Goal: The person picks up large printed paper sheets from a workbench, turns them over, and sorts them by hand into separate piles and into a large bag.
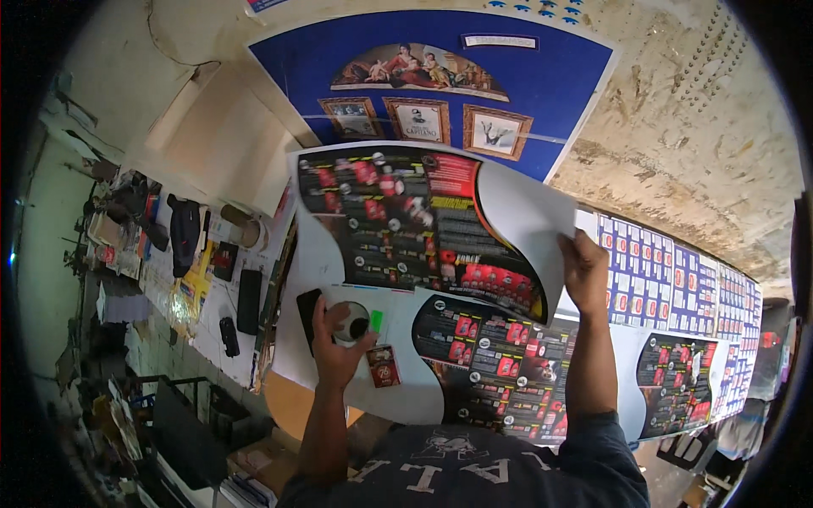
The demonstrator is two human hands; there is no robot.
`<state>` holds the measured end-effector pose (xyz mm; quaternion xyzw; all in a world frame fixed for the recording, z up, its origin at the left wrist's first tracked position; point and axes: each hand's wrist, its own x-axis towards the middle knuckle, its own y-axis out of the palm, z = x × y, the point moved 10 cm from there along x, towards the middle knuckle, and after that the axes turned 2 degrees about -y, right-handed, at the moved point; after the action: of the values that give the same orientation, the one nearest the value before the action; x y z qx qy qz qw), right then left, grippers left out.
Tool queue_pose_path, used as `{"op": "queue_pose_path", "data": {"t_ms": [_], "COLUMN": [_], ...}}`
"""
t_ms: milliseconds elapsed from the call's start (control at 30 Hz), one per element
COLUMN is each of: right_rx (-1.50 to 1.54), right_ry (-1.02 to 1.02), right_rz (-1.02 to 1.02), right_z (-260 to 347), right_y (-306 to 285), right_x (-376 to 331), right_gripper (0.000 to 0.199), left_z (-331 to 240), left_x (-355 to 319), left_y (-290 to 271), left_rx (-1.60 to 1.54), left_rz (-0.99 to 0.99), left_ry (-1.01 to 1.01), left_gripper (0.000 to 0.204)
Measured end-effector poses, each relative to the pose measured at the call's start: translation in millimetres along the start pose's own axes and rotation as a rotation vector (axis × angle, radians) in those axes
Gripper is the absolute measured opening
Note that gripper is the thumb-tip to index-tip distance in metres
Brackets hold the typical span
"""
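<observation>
My right hand (584,267) pinches the right edge of a large printed sheet (398,224), black and red with a curved white border. The sheet is lifted and bowed over the table. At the left, my left hand (337,347) is curled round a round grey-white object (349,311) with a black spot; its kind I cannot make out. Beside that hand lie a flat black object (308,309), a small green item (376,321) and a small red pack (383,366). Another printed sheet (500,356) of the same design lies beneath, nearer to me.
A similar sheet (675,381) lies on the right, by blue-and-white sheets of repeated small prints (639,267). A blue poster (432,76) stands beyond the table. A side table (203,326) on the left holds a black case (249,302) and clutter.
</observation>
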<state>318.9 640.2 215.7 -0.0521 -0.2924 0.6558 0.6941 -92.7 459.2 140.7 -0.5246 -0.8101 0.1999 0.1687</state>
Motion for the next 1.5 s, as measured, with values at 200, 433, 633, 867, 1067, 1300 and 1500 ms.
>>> {"op": "queue_pose_path", "data": {"t_ms": [200, 433, 633, 867, 1067, 1300, 1500], "right_rx": [0.026, -0.058, 0.100, 0.370, -0.671, -0.308, -0.481], "right_ry": [0.059, 0.260, 0.279, 0.319, -0.103, -0.324, -0.472], "right_rz": [-0.167, -0.232, -0.354, -0.207, -0.471, 0.727, 0.861], "right_z": [-28, -64, -139, -151, -48, -10, 1], "right_y": [-8, 7, 9, 26, 31, 273, 315], "right_x": [-11, 13, -6, 11, 2, -104, -104], "right_gripper": [0.010, 0.014, 0.020, 0.022, 0.067, 0.040, 0.040], "left_z": [21, 37, 57, 59, 77, 81, 88], "left_x": [18, 18, 25, 33, 34, 48, 57], "left_y": [-28, -69, -90, -84, -51, -17, -15], "left_rx": [-0.078, -0.099, -0.138, -0.109, -0.159, -0.120, -0.159], "left_rz": [-0.106, -0.184, -0.212, -0.196, -0.128, -0.061, -0.067], "left_ry": [-0.038, -0.022, -0.057, -0.079, -0.145, -0.091, -0.111], "left_gripper": [0.106, 0.104, 0.102, 0.100, 0.101, 0.102, 0.103]}}
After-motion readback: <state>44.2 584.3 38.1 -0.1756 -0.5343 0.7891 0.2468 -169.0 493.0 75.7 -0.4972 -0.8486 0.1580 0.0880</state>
